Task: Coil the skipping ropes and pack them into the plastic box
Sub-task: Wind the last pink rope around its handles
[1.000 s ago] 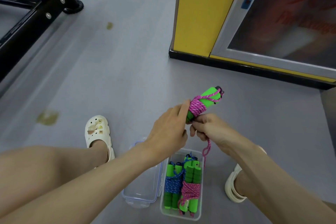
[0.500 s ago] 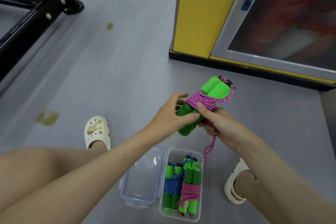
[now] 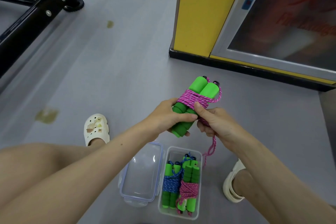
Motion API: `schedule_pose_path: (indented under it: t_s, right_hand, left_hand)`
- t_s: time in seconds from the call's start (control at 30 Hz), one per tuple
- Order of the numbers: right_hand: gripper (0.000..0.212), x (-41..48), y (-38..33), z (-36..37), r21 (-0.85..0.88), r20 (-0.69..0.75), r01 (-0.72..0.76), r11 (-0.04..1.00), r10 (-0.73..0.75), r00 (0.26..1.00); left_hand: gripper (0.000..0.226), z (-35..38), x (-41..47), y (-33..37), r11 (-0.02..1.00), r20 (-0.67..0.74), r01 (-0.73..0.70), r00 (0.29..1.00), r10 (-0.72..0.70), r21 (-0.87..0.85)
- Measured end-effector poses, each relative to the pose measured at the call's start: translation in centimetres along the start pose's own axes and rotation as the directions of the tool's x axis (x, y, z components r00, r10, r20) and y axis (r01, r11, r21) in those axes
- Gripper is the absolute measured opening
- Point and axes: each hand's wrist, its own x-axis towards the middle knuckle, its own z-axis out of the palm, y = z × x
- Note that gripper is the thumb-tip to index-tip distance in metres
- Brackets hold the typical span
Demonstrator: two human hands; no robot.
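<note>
A skipping rope with two green foam handles (image 3: pixel 200 89) and pink cord wound around their middle is held up in front of me. My left hand (image 3: pixel 167 114) grips the lower half of the handles. My right hand (image 3: pixel 212 122) pinches the pink cord against the bundle, and the loose pink rope tail (image 3: pixel 211 148) hangs down toward the floor. Below stands the clear plastic box (image 3: pixel 181 151), holding a blue-corded rope bundle (image 3: pixel 170 185) and a pink-corded rope bundle (image 3: pixel 189 189), both with green handles.
The box's clear lid (image 3: pixel 143 172) lies open to its left on the grey floor. My feet in white clogs (image 3: pixel 96 129) flank the box. A yellow cabinet with a black base (image 3: pixel 203 23) stands ahead; a black metal frame (image 3: pixel 36 9) is at far left.
The bundle has turned so both handle ends point up and away. My left hand closed around the lower handles, and my right hand moved up onto the wound cord.
</note>
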Motion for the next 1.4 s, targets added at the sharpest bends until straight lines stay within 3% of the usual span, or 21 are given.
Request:
schedule_pose_path:
  t_s: [0.2, 0.37, 0.47, 0.57, 0.7, 0.8, 0.9, 0.97, 1.07, 1.2, 1.4]
  right_hand:
    - [0.056, 0.1, 0.0, 0.0, -0.009, 0.021, -0.013, 1.000, 0.013, 1.000]
    - [0.023, 0.1, 0.3, -0.5, -0.087, 0.032, 0.015, 0.996, -0.012, 0.999]
    - [0.021, 0.3, 0.7, -0.5, -0.146, 0.004, 0.019, 0.989, -0.019, 1.000]
    - [0.020, 0.3, 0.7, -0.4, -0.157, -0.003, 0.038, 0.987, -0.039, 0.999]
    - [0.019, 0.1, 0.7, 0.1, -0.142, 0.047, 0.037, 0.989, -0.031, 0.998]
    - [0.026, 0.1, 1.0, 0.3, -0.253, 0.085, 0.029, 0.967, -0.008, 0.996]
    - [0.030, 0.1, 1.5, 0.6, -0.315, 0.116, 0.000, 0.949, 0.038, 0.993]
    - [0.030, 0.1, 1.8, 0.7, -0.279, 0.113, -0.033, 0.960, 0.066, 0.991]
    - [0.027, 0.1, 1.8, 0.6, -0.205, 0.118, -0.044, 0.978, 0.070, 0.991]
    - [0.017, 0.2, 1.6, 1.1, -0.148, 0.126, 0.001, 0.989, 0.018, 0.992]
    - [0.015, 0.3, 0.9, 0.9, -0.197, 0.067, 0.049, 0.979, -0.036, 0.997]
  left_hand:
    - [0.035, 0.3, 0.2, 0.2, 1.000, -0.078, 0.021, 0.997, -0.022, -0.010]
    - [0.036, -0.1, 0.3, 0.3, 0.999, -0.131, 0.028, 0.991, -0.030, -0.017]
    - [0.041, -0.2, 0.8, -0.4, 0.988, -0.203, -0.039, 0.977, 0.069, 0.148]
    - [0.054, -0.5, 1.2, -1.0, 0.883, -0.287, -0.074, 0.930, 0.229, 0.464]
    - [0.059, -0.1, 1.0, -1.5, 0.627, -0.250, -0.049, 0.890, 0.380, 0.778]
    - [0.058, 0.4, 0.9, -2.0, 0.467, -0.163, -0.061, 0.891, 0.424, 0.882]
    - [0.058, 0.6, 0.9, -2.3, 0.375, -0.020, -0.126, 0.931, 0.363, 0.918]
    - [0.064, 0.5, 0.8, -2.4, 0.406, 0.049, -0.182, 0.948, 0.316, 0.896]
    - [0.062, 0.4, 0.6, -2.5, 0.479, 0.030, -0.202, 0.939, 0.342, 0.854]
    - [0.060, 0.3, 0.5, -2.5, 0.389, -0.063, -0.151, 0.871, 0.486, 0.909]
    - [0.062, 0.1, 0.5, -2.1, 0.359, -0.131, -0.102, 0.812, 0.569, 0.928]
